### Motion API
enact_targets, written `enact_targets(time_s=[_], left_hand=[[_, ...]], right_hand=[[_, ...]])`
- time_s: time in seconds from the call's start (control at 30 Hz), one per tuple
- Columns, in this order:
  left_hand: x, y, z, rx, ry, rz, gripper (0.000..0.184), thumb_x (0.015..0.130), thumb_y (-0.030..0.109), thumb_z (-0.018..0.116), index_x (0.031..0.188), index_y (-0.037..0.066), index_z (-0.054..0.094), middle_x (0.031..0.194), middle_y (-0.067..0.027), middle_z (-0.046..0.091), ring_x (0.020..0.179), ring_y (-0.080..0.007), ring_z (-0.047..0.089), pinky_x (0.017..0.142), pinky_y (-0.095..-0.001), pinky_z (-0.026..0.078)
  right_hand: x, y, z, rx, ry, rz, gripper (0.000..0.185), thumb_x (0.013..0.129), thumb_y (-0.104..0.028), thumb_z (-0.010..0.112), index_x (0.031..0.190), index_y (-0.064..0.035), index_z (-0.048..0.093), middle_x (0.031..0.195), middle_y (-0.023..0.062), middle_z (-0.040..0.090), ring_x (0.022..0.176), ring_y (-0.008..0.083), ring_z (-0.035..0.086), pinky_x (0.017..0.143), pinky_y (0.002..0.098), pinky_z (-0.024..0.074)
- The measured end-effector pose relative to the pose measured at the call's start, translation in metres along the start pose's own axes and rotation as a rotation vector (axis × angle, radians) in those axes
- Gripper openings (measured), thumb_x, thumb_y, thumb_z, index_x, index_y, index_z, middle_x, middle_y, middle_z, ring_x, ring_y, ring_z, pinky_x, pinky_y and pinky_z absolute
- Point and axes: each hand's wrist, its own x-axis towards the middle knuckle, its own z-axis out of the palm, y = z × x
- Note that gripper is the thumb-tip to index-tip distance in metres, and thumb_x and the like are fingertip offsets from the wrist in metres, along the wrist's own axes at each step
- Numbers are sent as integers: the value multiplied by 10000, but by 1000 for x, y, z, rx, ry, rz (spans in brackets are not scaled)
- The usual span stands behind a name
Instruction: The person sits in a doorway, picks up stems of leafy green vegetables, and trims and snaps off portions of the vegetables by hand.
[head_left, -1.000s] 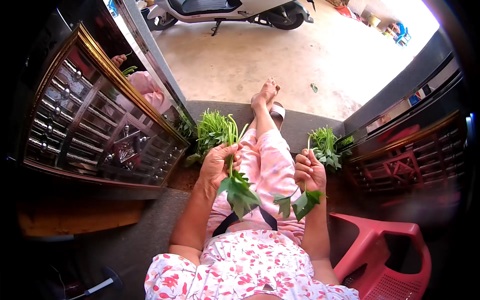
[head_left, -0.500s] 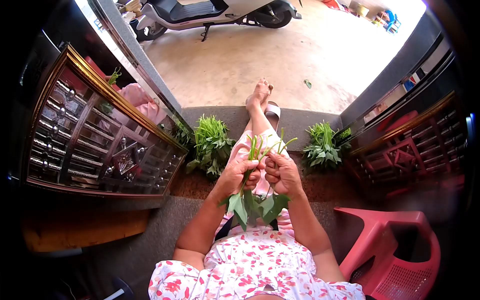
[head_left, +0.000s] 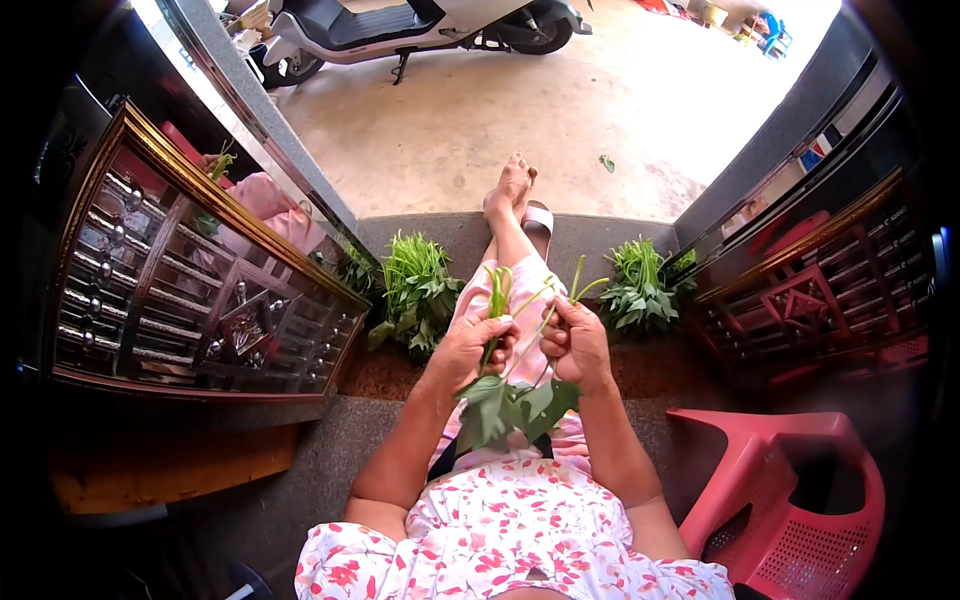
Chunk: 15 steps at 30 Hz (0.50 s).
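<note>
Several green stems [head_left: 497, 298] fill the left hand [head_left: 478, 347] above the trousers [head_left: 530, 275], the right hand [head_left: 578, 345] pinching others, apparently mid-separating, the next move calling for gentle pulling.

The left hand [head_left: 476, 350] grips a small bunch of leafy green stems [head_left: 498, 290], cut ends toward 12 o'clock, broad leaves [head_left: 487, 408] toward 6. Just beside it, the right hand [head_left: 580, 348] pinches a forked leafy sprig [head_left: 581, 292], its leaf hanging near the others. From the hands, one heap of greens [head_left: 418, 285] sits at 10 o'clock, another pile of greens [head_left: 640, 285] at 2. Crossed bare feet [head_left: 513, 188] and a sandal [head_left: 539, 222] lie at 12, a loose leaf [head_left: 607, 163] at 1, a parked scooter [head_left: 420, 28] between 11 and 12, a red plastic chair [head_left: 800, 535] at 4.
</note>
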Motion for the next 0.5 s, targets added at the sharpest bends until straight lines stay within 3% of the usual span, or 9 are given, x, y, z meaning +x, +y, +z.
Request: enact_targets(time_s=[0.07,0.37,0.5], left_hand=[[0,4,-5,-178,53,-20,105,820,116,475,797,15,498,611,-29,469,458,-83,424,369,-192,336],[-7,22,-32,-302,180,101,131,783,128,498,709,23,472,620,-24,427,485,-92,399,367,-183,283],[-9,24,-43,-379,198,121,133,774,144,508,709,31,479,590,-14,409,462,-89,373,382,-198,277]], right_hand=[[6,-4,-14,147,-31,72,95,838,-132,459,798,-46,456,603,-7,410,414,45,319,337,168,231],[12,-24,-40,558,-273,326,176,864,-171,396,774,-31,454,581,-23,342,434,55,291,379,197,238],[11,-31,-45,754,-238,383,192,867,-167,388,754,-21,437,578,-14,340,441,69,288,379,205,233]])
